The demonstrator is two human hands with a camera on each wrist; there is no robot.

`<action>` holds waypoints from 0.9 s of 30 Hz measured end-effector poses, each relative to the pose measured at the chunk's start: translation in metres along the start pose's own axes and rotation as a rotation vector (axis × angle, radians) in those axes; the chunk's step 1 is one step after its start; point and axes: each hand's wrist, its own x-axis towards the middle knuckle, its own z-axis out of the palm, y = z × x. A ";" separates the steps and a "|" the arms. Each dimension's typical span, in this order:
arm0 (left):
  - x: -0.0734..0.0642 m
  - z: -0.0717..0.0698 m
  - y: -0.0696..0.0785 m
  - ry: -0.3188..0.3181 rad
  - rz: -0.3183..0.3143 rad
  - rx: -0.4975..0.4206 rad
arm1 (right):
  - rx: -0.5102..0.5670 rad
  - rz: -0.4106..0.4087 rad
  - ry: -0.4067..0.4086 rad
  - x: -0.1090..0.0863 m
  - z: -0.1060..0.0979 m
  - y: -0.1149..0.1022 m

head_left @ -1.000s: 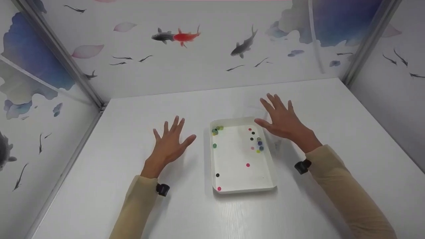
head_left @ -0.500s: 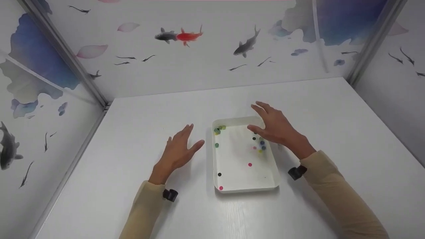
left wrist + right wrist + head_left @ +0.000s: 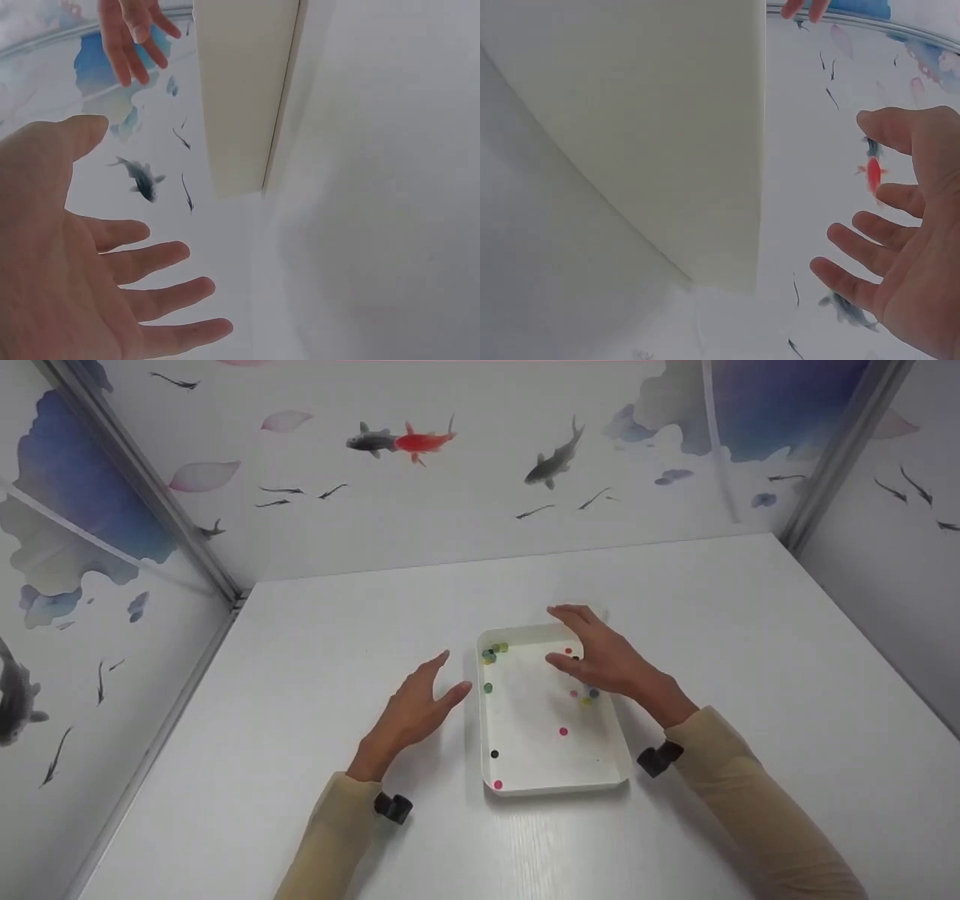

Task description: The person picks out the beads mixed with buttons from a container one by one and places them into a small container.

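A white shallow tray [image 3: 555,790] lies on the table with several small round beads in it. A cluster of greenish beads [image 3: 491,653] sits in its far left corner; a pink-red bead [image 3: 563,731] and a black bead [image 3: 494,754] lie nearer the front. My left hand [image 3: 409,709] hovers just left of the tray, fingers extended and thumb apart, holding nothing. Over the tray's far right part is my right hand [image 3: 606,656], palm inward with fingers loosely bent and nothing in it; it hides some beads. Both wrist views show the tray's outer wall [image 3: 244,90] beside empty hands.
The white table [image 3: 345,622] extends around the tray. Panels printed with fish and petals enclose it: a back wall [image 3: 465,517] and side walls. A faint clear thing, too indistinct to identify, shows behind the right hand.
Both hands have moved inward, the left one rightward toward the tray and the right one leftward over it. Their spread fingers have drawn closer together. The tray and visible beads look unmoved.
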 end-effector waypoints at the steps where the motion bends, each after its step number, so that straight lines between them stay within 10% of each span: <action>1: 0.000 0.001 0.001 -0.003 -0.004 -0.017 | 0.027 0.009 -0.008 0.000 0.001 -0.001; 27: -0.001 0.028 0.010 -0.278 -0.083 -0.453 | 0.329 0.100 -0.138 0.010 -0.003 -0.018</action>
